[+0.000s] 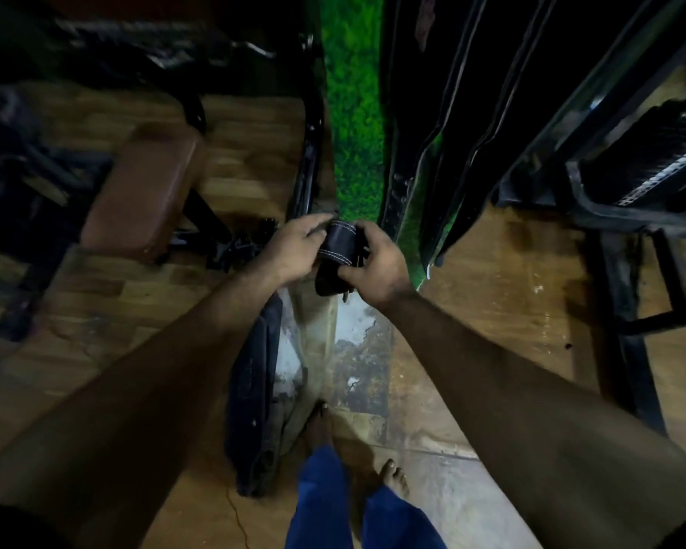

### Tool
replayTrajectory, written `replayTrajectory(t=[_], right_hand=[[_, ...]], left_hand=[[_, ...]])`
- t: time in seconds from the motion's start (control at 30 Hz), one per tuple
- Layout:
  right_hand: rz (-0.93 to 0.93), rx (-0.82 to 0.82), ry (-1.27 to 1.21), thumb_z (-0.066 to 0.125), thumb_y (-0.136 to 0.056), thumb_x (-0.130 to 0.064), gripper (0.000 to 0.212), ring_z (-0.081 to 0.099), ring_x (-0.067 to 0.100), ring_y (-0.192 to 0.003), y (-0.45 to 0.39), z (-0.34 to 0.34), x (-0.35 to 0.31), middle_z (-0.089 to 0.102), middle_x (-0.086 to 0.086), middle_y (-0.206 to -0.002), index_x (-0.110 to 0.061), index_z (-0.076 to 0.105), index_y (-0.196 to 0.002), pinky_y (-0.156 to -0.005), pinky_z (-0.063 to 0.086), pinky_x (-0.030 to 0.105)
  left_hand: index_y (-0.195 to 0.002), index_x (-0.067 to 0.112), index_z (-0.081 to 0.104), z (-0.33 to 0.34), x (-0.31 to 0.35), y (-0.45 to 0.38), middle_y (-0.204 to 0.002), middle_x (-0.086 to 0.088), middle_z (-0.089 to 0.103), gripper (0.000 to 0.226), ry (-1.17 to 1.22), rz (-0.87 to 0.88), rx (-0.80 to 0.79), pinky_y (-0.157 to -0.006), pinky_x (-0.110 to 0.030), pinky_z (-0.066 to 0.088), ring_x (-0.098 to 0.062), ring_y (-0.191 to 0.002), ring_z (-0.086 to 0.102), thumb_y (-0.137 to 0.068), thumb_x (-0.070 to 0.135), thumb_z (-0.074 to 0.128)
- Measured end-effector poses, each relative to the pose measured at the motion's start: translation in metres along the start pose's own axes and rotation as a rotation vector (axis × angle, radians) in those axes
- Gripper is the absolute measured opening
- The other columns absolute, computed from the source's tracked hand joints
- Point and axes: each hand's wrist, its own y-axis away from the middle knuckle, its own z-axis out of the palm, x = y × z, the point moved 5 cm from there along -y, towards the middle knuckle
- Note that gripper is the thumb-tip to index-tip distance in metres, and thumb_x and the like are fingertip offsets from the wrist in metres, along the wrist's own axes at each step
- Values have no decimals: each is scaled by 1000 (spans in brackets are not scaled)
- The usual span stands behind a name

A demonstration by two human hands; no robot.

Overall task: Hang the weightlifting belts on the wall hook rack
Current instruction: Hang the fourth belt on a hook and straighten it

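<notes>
- Holding a black belt [339,247] with white stitching at frame centre, both hands grasp it: left hand [294,251] curled round its left edge, right hand [377,267] pinching the right
- Keep both grips firm until the hook rack, not visible here, is found
- Another dark belt [254,390] lies on the floor below, beside the bare feet

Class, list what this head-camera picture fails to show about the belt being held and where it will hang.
- Black belt, head view: its buckle and full length are hidden by the left hand and right hand.
- Wall hook rack: not identifiable; the upper area is too dark.
- Dark object on the floor: partly hidden by the left forearm, blurred; whether it is another belt is unclear.
</notes>
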Motion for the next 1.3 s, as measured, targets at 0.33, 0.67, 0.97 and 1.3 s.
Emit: replayTrajectory(t=[0.33, 0.67, 0.97, 1.3], right_hand=[[-331, -6, 95, 78, -69, -13, 61, 64, 18, -113, 39, -112, -111, 68, 11, -124, -8, 65, -129, -101, 45, 19], [-157, 247, -5, 75, -75, -15, 59, 62, 23, -119, 43, -171, -165, 63, 11, -131, -14, 62, -133, -107, 49, 37], [-147, 165, -404, 53, -90, -13, 23, 62, 19, -72, 39, -167, -263, 67, 7, -79, -14, 72, -78, -69, 52, 37], [-253, 132, -551, 66, -95, -13, 25, 58, 15, -62, 38, -159, -359, 61, 6, -72, -13, 56, -72, -59, 46, 27]], left_hand=[[-77, 19, 58, -46, 136, 78, -70, 3, 54, 18, 159, 42, -45, -60, -24, 38, -6, -62, 50, -93, 15, 64], [-74, 19, 47, -72, 207, 117, -69, 0, 52, 28, 488, 146, 159, -49, -21, 39, -5, -52, 50, -101, 15, 56], [-75, 21, 51, -127, 257, 122, -75, -7, 60, 23, 654, 248, 252, -59, -32, 47, -21, -64, 57, -96, 21, 61], [-69, 24, 56, -209, 291, 128, -85, -11, 60, 41, 645, 395, 265, -73, -38, 42, -24, -79, 56, -68, 64, 66]])
